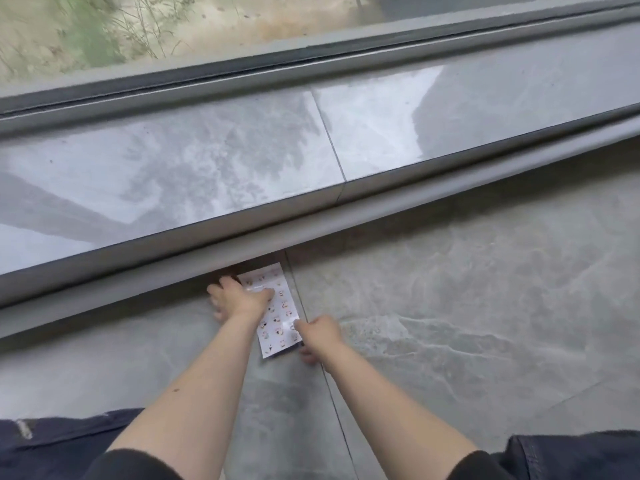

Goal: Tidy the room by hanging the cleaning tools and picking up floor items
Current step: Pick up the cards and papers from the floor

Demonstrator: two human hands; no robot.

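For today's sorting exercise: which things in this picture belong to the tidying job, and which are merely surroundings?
Belongs to the job:
sticker sheet on the floor
left hand and right hand, both on it

Just there:
window ledge
floor tiles
window track

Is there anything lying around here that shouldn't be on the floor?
Yes. A small white sheet printed with little pictures lies flat on the grey floor, right at the foot of the window ledge, where paper does not belong. The left hand presses on its far end and the right hand touches its near corner.
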